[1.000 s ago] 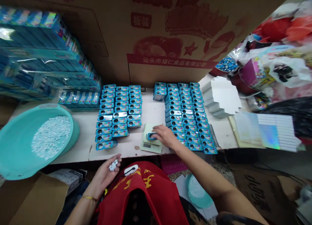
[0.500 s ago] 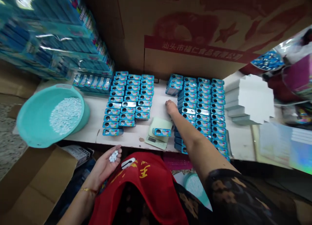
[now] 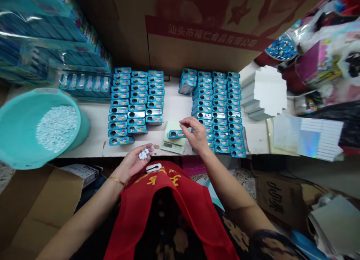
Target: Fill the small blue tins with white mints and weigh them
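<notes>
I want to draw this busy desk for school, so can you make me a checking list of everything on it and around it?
Surface: white tabletop, crowded.
Job's things: small blue tin on pale green scale; small white pellets.
Clutter: rows of blue tins; teal plastic basin with more pellets; stack of white cards.
Grippers: left hand cups the pellets; right hand hovers over the tin.
Cables: nothing seen.
Surroundings: brown cardboard box; wrapped blue packs.
</notes>
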The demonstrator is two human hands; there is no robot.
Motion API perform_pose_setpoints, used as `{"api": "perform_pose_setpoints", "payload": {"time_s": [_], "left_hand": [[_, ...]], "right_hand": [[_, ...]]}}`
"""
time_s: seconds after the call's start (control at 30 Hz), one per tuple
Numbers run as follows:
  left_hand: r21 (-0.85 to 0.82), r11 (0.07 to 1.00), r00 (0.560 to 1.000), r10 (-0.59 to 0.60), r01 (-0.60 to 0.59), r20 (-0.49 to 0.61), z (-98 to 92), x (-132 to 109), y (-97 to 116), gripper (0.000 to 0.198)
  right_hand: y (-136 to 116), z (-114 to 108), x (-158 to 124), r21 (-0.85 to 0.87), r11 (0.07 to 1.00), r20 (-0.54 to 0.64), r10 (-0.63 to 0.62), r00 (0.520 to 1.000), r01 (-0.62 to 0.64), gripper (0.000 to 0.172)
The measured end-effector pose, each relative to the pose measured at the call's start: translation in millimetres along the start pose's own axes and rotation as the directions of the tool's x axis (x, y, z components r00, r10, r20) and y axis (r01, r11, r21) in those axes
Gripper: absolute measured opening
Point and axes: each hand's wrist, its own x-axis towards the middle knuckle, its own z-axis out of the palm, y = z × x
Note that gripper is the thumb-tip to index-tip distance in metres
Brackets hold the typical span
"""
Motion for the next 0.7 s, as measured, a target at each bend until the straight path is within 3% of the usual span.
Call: {"api": "perform_pose_setpoints", "payload": {"time_s": [0.3,0.4,0.47,0.5,0.57,0.7], "left_hand": [[-0.026,1.0,1.0,-0.016,0.016,-0.017,-11.6,0,-6,0.017],[-0.033,0.999,1.0,-0.003,0.002,-0.016,-10.0,-4,-6,0.018],[-0.045,0.999,1.0,-0.002,0.002,-0.001,-9.6,-5,-8,0.018],[-0.054,0.999,1.0,-0.005,0.006,0.018,-10.1,-5,-10,0.017],[-0.069,0.997,0.998,-0.024,0.028,0.063,-13.1,-3,-14,0.016],[-0.055,0.995,0.995,-0.076,0.079,0.065,-23.3,-3,-23,0.017]], "right_hand": [[37,18,-28,-0.168,0.986,0.167,0.033,0.985,-0.005,0.017],[29,22,-34,-0.273,0.962,0.136,0.034,0.99,0.004,0.021],[9,30,-42,-0.271,0.958,0.219,-0.03,0.975,0.09,0.022],[-3,36,-47,-0.241,0.957,0.302,-0.086,0.949,0.163,0.022],[-26,54,-57,-0.174,0.932,0.5,-0.195,0.844,0.318,0.024],[-46,86,-68,-0.229,0.878,0.692,-0.157,0.705,0.42,0.023]]}}
